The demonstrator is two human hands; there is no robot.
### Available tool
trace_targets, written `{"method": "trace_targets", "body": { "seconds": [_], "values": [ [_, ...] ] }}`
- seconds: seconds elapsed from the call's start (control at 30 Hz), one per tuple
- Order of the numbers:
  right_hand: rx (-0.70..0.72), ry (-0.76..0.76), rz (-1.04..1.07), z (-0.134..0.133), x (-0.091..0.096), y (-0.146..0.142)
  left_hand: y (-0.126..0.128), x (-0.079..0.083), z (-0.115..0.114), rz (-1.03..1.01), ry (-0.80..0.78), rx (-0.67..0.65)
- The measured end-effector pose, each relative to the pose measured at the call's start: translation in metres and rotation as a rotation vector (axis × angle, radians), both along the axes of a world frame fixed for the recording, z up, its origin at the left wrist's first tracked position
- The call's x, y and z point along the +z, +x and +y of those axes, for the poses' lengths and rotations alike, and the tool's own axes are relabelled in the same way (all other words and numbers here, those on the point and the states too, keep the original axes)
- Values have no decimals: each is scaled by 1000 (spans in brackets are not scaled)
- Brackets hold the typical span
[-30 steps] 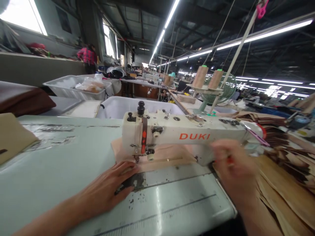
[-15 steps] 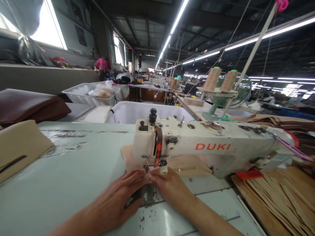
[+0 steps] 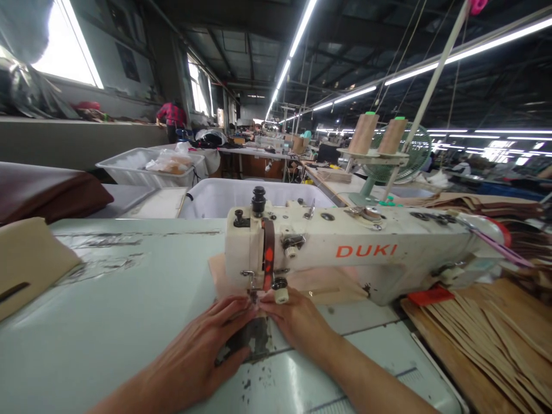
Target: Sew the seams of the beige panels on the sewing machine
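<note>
Two hands now close together by needle of DUKI sewing machine [image 3: 366, 250]. Right hand [image 3: 297, 322] moved over from stack of tan cut pieces [image 3: 483, 339], now just beside left hand [image 3: 194, 351]. Both lie flat and open, pressing on tan cloth [image 3: 332, 287], not gripping. Cloth sits under presser foot, on pale green table [image 3: 107, 322].

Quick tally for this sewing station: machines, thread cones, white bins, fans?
Sewing machine: 1
Thread cones: 2
White bins: 2
Electric fan: 1
Total: 6
</note>
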State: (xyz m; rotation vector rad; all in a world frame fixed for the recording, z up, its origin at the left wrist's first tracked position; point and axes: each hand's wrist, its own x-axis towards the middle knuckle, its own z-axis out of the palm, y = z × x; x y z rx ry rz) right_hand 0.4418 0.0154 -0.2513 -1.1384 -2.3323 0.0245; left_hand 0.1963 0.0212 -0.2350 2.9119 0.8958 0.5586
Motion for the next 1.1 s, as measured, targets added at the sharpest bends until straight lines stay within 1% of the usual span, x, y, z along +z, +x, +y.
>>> {"method": "trace_targets", "body": {
  "seconds": [0.2, 0.43, 0.57, 0.7, 0.83, 0.9, 0.97, 1.0, 1.07, 1.1],
  "values": [
    [0, -1, 82, 0, 0, -1, 2, 3, -2, 43, 4, -1],
    [21, -33, 69, 1, 2, -1, 4, 4, 0, 47, 38, -9],
    [-24, -3, 49, 3, -5, -1, 4, 2, 2, 37, 43, -18],
    [-53, -1, -10, 2, -9, -4, 4, -1, 3, 54, 11, -8],
    [-98, -24, -79, 2, -2, -2, 5, -3, 8, 75, -20, -16],
    [-183, -28, -116, 1, 3, 7, 5, -6, 10, 81, 4, -12],
    [-322, -31, -151, -10, 10, 20, 2, -14, 4, 47, 77, 45],
    [-391, -38, -167, -20, 13, 26, -1, -20, -3, 13, 122, 86],
    [-489, -59, -196, -50, 21, 31, -8, -32, -30, -106, 245, 179],
    [-510, -77, -207, -69, 25, 29, -12, -38, -48, -129, 236, 202]
  ]
}}
